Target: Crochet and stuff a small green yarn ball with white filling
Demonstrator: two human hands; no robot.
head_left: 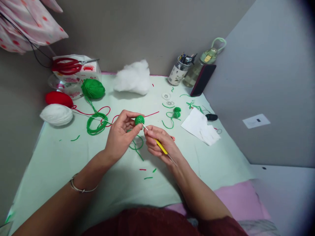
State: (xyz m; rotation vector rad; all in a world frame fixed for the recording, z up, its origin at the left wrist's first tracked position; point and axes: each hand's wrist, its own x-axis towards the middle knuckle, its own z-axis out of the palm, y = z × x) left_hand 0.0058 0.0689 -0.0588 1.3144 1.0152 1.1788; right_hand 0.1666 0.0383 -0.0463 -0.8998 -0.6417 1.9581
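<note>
Between the fingertips of my left hand (120, 134) is a small round green crocheted piece (139, 120). My right hand (159, 142) is closed around a crochet hook (161, 146) with a yellow grip, and the hook's metal tip meets the lower edge of the green piece. Loops of green yarn (136, 144) lie on the table under my hands. To the right of them rest two small green crocheted balls (176, 113) with yarn tails. A coil of green yarn (97, 124) lies left of my left hand.
Yarn balls in green (93, 88), red (59, 99) and white (56, 114) sit at the left. Red scissors (67, 66) lie on a package. White stuffing (133, 78), a pen cup (177, 72), a bottle (197, 70) and a propped phone (203, 80) line the back; torn paper (200, 126) lies right.
</note>
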